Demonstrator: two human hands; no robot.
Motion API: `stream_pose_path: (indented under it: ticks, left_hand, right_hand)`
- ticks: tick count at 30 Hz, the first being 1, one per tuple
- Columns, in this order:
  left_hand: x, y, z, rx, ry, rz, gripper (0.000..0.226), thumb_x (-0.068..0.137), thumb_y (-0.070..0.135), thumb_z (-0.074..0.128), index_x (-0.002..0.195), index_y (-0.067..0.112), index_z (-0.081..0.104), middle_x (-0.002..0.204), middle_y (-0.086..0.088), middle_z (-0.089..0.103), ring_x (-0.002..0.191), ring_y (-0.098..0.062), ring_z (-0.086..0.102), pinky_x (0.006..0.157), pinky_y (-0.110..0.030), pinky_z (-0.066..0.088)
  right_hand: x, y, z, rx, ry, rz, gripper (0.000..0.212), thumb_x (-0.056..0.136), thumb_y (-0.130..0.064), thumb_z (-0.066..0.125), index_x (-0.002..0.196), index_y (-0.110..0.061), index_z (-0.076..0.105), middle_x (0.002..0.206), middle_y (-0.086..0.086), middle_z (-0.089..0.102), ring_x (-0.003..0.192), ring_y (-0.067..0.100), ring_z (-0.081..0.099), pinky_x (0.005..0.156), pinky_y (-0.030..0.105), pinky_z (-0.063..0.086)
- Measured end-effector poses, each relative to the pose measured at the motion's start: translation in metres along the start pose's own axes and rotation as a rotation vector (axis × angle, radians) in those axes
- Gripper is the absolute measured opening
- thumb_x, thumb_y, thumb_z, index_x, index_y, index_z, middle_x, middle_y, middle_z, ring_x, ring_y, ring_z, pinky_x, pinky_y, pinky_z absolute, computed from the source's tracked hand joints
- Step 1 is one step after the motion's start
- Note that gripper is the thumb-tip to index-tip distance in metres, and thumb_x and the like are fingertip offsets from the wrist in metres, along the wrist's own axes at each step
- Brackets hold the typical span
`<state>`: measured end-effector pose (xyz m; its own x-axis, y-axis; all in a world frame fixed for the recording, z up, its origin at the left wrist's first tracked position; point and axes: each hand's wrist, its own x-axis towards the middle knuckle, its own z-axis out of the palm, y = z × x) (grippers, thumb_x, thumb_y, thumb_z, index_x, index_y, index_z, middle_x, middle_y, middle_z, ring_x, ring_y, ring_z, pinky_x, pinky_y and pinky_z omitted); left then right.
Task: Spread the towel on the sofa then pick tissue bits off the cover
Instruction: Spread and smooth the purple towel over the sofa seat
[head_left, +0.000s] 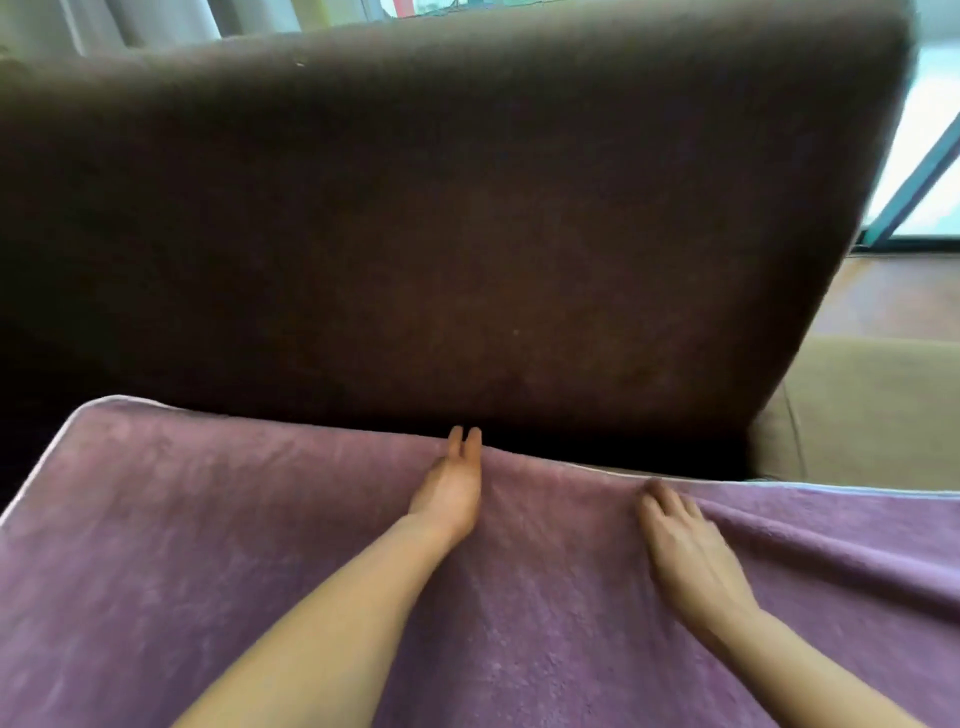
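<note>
Lying flat under both hands: towel (208, 545); left hand (449, 493) unclenched, right hand (685, 545) unclenched

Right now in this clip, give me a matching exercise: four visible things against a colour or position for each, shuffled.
Column one:
1. towel
2. sofa backrest
3. left hand
4. right hand

Column two:
A. dark brown, upright behind the seat
B. fingers straight, tips at the towel's far edge near the gap below the backrest
C. purple with a pale border, lying over the seat
D. fingers curled on the towel beside a fold

Pairs: 1-C, 2-A, 3-B, 4-D
</note>
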<state>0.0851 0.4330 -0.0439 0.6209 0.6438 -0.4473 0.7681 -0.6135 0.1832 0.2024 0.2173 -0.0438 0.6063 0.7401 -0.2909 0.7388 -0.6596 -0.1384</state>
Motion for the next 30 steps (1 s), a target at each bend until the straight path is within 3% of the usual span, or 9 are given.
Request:
stream_pose_path:
  ticks: [3,6,11,15,19,21,24,27,30]
  left_hand:
    - [0.031,-0.003,-0.017,0.027,-0.067,-0.017,0.072,0.086,-0.005,0.038,0.147,0.022,0.009,0.157,-0.008,0.01,0.136,-0.033,0.032,0.107,-0.043,0.034]
    - [0.047,-0.003,-0.021,0.123,-0.115,-0.004,0.06,0.085,-0.002,0.042,0.141,0.016,0.028,0.145,-0.015,0.037,0.129,-0.035,0.042,0.103,-0.043,0.039]
    - [0.056,0.002,-0.019,0.231,-0.016,0.064,0.029,0.09,0.01,0.04,0.11,0.014,0.061,0.121,-0.015,0.06,0.109,-0.036,0.057,0.086,-0.04,0.047]
    - [0.059,0.003,-0.025,0.167,-0.062,0.077,0.024,0.091,0.032,0.049,0.107,0.022,0.063,0.117,-0.008,0.063,0.105,-0.031,0.059,0.081,-0.036,0.046]
    - [0.059,0.011,-0.032,0.246,-0.141,0.115,0.013,0.088,0.025,0.051,0.094,0.026,0.062,0.114,-0.004,0.062,0.101,-0.027,0.059,0.074,-0.034,0.044]
    - [0.056,0.019,-0.03,0.288,-0.038,0.151,0.017,0.09,0.015,0.046,0.101,0.019,0.058,0.118,-0.008,0.057,0.102,-0.032,0.058,0.076,-0.04,0.045]
    - [0.052,0.027,-0.017,0.142,0.163,0.121,0.03,0.088,-0.002,0.038,0.116,0.009,0.045,0.123,-0.015,0.047,0.104,-0.04,0.056,0.083,-0.047,0.047]
    - [0.048,0.029,0.005,0.07,0.158,0.116,0.032,0.088,-0.003,0.036,0.117,0.009,0.039,0.122,-0.016,0.045,0.106,-0.037,0.052,0.086,-0.045,0.045]
    - [0.049,0.034,0.024,0.101,0.069,0.131,0.031,0.089,0.002,0.036,0.118,0.013,0.041,0.124,-0.014,0.047,0.111,-0.035,0.048,0.092,-0.043,0.041]
  right_hand:
    - [0.027,0.003,-0.008,0.064,0.045,0.033,0.031,0.088,-0.006,0.038,0.116,-0.013,0.046,0.13,0.008,0.043,0.113,0.027,0.047,0.088,0.04,0.048]
    - [0.044,0.005,-0.01,0.127,0.003,0.082,0.043,0.086,-0.003,0.039,0.127,-0.018,0.046,0.132,0.005,0.049,0.112,0.029,0.056,0.087,0.038,0.05]
    - [0.06,0.002,-0.008,0.099,-0.054,0.138,0.032,0.09,-0.011,0.04,0.115,-0.022,0.056,0.115,0.007,0.051,0.098,0.033,0.062,0.078,0.039,0.051]
    - [0.067,0.002,-0.012,0.124,-0.097,0.177,0.029,0.086,-0.007,0.044,0.107,-0.02,0.059,0.113,0.009,0.052,0.098,0.035,0.061,0.078,0.039,0.05]
    - [0.074,0.003,-0.019,0.024,0.018,0.201,0.021,0.087,-0.006,0.044,0.102,-0.014,0.056,0.107,0.011,0.054,0.093,0.036,0.062,0.067,0.036,0.042]
    - [0.075,0.001,-0.021,0.012,0.133,0.224,0.019,0.088,-0.004,0.042,0.104,-0.011,0.05,0.106,0.013,0.051,0.087,0.037,0.063,0.06,0.036,0.038]
    - [0.08,0.0,-0.014,0.053,0.247,0.225,0.018,0.087,0.002,0.041,0.102,-0.008,0.046,0.106,0.014,0.046,0.083,0.037,0.063,0.056,0.038,0.039]
    - [0.078,0.006,0.006,0.112,0.209,0.201,0.023,0.086,0.004,0.037,0.105,-0.007,0.043,0.111,0.017,0.046,0.093,0.038,0.057,0.076,0.043,0.044]
    - [0.07,0.025,0.027,0.12,0.084,0.113,0.027,0.084,0.002,0.035,0.108,-0.008,0.042,0.114,0.016,0.047,0.102,0.036,0.049,0.096,0.042,0.033]
